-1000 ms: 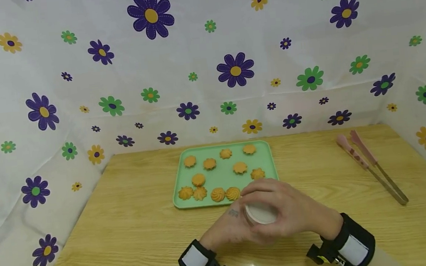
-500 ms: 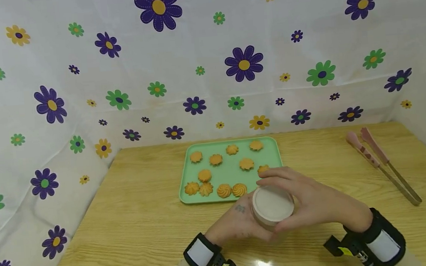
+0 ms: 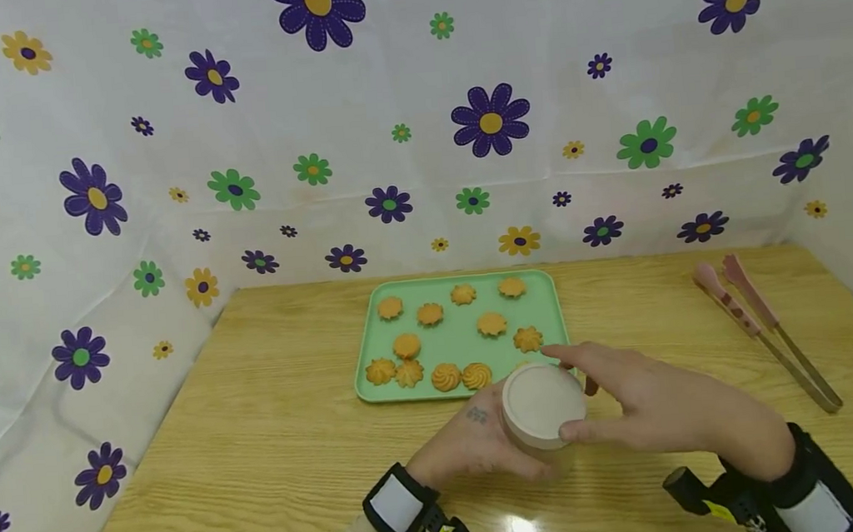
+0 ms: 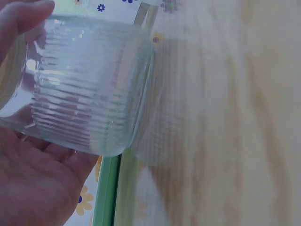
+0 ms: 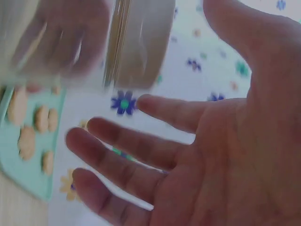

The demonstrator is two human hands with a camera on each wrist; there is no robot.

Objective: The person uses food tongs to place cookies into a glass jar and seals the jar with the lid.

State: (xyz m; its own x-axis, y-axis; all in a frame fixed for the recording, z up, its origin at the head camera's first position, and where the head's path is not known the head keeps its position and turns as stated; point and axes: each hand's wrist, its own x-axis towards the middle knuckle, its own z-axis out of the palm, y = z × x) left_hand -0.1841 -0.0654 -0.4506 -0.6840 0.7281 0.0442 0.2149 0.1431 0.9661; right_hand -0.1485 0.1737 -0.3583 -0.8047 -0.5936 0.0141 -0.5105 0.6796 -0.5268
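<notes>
A clear ribbed glass jar [image 4: 89, 84] with a pale round lid [image 3: 543, 403] on it is held over the front of the table. My left hand [image 3: 478, 437] grips the jar from the left, its thumb on the near side and the other fingers behind the glass. To the right of the lid is my right hand [image 3: 655, 402], its fingers spread and apart from the glass in the right wrist view [image 5: 188, 165]. In the head view its thumb tip overlaps the lid's edge; whether it touches is unclear.
Behind the hands lies a green tray [image 3: 364, 384] with several golden cookies [image 3: 446, 376] on it. Pink-tipped metal tongs [image 3: 770, 335] lie at the right on the wooden table [image 3: 260, 446]. A flower-print cloth [image 3: 398, 93] stands behind and at both sides.
My right hand has loosened from round the lid and drawn off to the right, its fingers opening. The left hand keeps its grip on the jar. The camera's view has shifted slightly.
</notes>
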